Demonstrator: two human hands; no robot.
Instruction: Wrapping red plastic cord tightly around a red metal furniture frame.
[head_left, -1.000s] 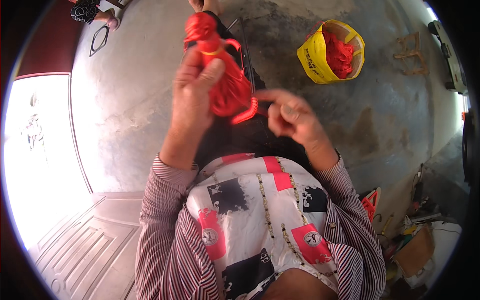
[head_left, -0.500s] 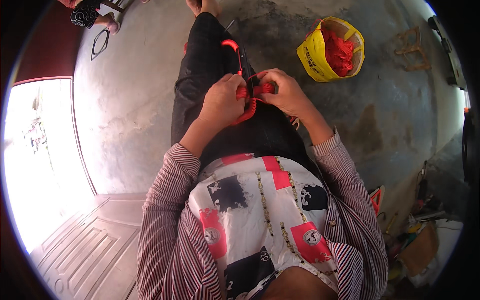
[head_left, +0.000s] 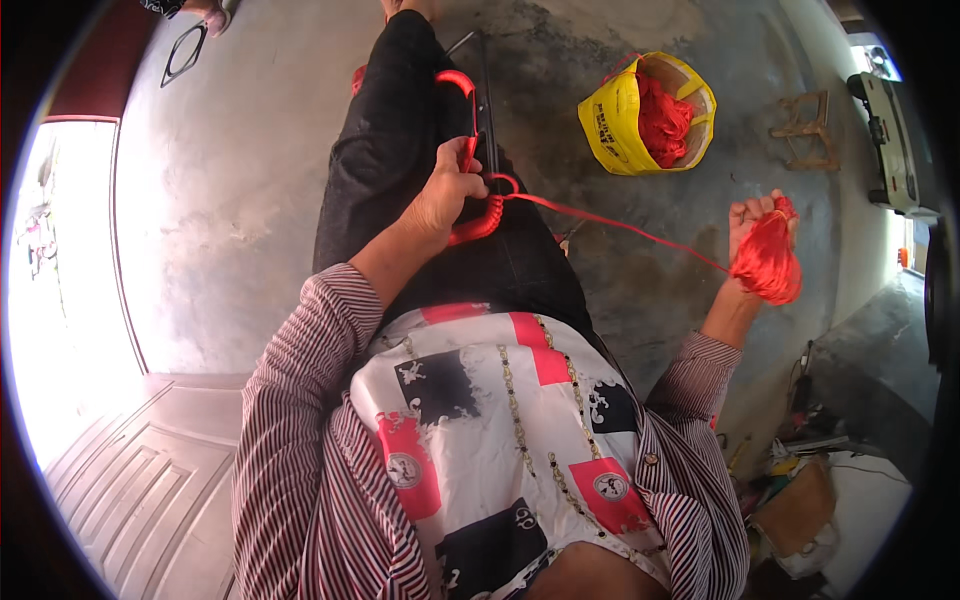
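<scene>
Over my dark trousers lies a curved red cord-wrapped piece (head_left: 482,228), its lower part showing tight coils, beside a thin dark rod (head_left: 488,110). My left hand (head_left: 450,195) is closed on its straight red part, thumb pointing toward the coils. Out to the right, my right hand (head_left: 745,222) grips a bundle of red cord (head_left: 768,262), whose loops hang over the fingers and wrist. A taut red strand (head_left: 630,230) runs from the coils across to that bundle. What the wrapping covers is hidden.
A yellow bag (head_left: 612,125) filled with red cord (head_left: 662,125) stands on the concrete floor ahead right. Beyond it is a small wooden stool (head_left: 800,130). Assorted items and a brown board (head_left: 797,510) lie at lower right. Another person's foot (head_left: 216,18) shows at upper left.
My right hand has swung out to the right with the cord bundle, drawing the strand tight. The left hand has stayed by the wrapped piece, its grip shifted a little upward.
</scene>
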